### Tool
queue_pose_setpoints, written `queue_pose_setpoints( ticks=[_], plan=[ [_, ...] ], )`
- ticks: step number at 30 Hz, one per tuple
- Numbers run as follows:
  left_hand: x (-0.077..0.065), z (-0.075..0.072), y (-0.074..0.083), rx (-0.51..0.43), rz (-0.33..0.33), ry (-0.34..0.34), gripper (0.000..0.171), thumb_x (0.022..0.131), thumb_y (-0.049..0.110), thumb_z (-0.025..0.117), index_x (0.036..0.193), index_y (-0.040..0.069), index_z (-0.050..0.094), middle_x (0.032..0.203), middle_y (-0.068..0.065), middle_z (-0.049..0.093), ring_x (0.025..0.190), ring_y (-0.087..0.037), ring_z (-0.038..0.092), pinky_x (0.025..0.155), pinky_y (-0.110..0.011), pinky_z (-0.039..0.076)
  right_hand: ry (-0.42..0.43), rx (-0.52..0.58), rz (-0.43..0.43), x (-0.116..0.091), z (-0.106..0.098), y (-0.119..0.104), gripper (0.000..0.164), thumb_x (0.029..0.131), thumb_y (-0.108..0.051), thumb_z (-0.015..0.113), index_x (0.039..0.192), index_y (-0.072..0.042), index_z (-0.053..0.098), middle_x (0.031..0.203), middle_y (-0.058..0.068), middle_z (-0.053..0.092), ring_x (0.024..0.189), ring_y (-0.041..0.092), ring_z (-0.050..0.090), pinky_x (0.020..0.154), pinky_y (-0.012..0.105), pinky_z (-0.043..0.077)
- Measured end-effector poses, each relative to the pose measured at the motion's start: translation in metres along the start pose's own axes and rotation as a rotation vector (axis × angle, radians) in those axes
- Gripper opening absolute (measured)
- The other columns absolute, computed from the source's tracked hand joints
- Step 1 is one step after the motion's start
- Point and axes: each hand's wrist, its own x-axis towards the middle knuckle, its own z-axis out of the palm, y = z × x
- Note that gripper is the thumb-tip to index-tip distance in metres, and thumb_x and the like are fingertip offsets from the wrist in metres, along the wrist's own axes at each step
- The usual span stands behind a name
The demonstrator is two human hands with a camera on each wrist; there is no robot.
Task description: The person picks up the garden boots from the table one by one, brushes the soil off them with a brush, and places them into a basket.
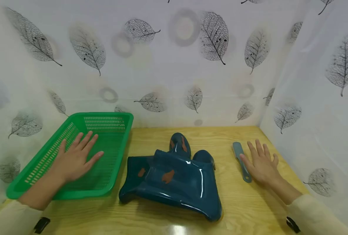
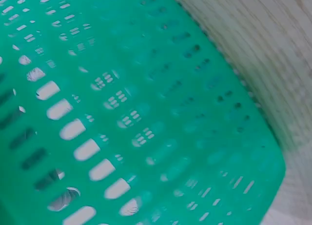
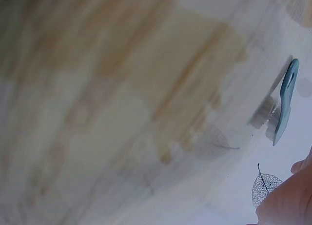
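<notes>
A pair of dark teal rubber boots [image 1: 185, 186] lies in the middle of the table, one overlapping the other, with brown patches on the surface. In the head view my left hand [image 1: 74, 161] is spread flat over the green plastic basket [image 1: 83, 195], fingers straight and holding nothing. My right hand [image 1: 263, 166] is likewise spread, just right of a grey-blue scrub brush [image 1: 241, 160]. Pale bristles show under the brush [image 3: 285, 98] in the right wrist view. Basket mesh [image 2: 161, 108] fills most of the left wrist view, where the left hand is out of sight.
The wooden table [image 1: 150, 217] runs back to a white curtain [image 1: 168, 71] printed with dark leaves. More of this curtain hangs along both sides, close to the basket on the left and the right hand.
</notes>
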Motion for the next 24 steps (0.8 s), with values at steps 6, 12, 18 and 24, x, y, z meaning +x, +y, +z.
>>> queue_pose_setpoints(
  ticks=[6, 12, 18, 24],
  plan=[
    [0.002, -0.003, 0.016, 0.0, 0.027, 0.022, 0.077, 0.103, 0.057, 0.037, 0.162, 0.014, 0.012, 0.166, -0.016, 0.015, 0.152, -0.042, 0.009, 0.111, -0.075, 0.001, 0.007, 0.005, 0.006, -0.002, 0.0, 0.001, 0.074, 0.105, -0.054, 0.033, 0.16, -0.008, 0.016, 0.166, 0.023, -0.005, 0.147, 0.055, -0.001, 0.098, 0.083, -0.001],
    [0.005, -0.008, 0.026, -0.009, 0.025, 0.021, 0.077, 0.104, 0.057, 0.036, 0.162, 0.012, 0.011, 0.166, -0.016, 0.015, 0.152, -0.042, 0.01, 0.112, -0.074, 0.001, 0.021, 0.011, 0.009, 0.001, 0.0, -0.001, 0.074, 0.105, -0.055, 0.032, 0.16, -0.008, 0.017, 0.166, 0.023, -0.005, 0.147, 0.056, 0.002, 0.098, 0.083, 0.002],
    [0.007, -0.013, 0.04, -0.019, 0.032, 0.02, 0.077, 0.104, 0.057, 0.034, 0.162, 0.012, 0.011, 0.166, -0.016, 0.015, 0.153, -0.041, 0.01, 0.113, -0.073, 0.0, 0.053, 0.03, 0.003, 0.001, 0.002, -0.006, 0.073, 0.105, -0.054, 0.034, 0.158, -0.006, 0.022, 0.165, 0.025, -0.002, 0.143, 0.057, 0.01, 0.096, 0.081, 0.007],
    [0.01, -0.018, 0.056, -0.03, 0.05, 0.014, 0.077, 0.104, 0.058, 0.034, 0.161, 0.013, 0.012, 0.167, -0.014, 0.013, 0.153, -0.041, 0.01, 0.114, -0.071, -0.002, 0.069, 0.039, -0.006, -0.001, 0.003, -0.013, 0.071, 0.105, -0.053, 0.035, 0.156, -0.004, 0.027, 0.164, 0.027, 0.004, 0.139, 0.058, 0.016, 0.095, 0.078, 0.01]
  ],
)
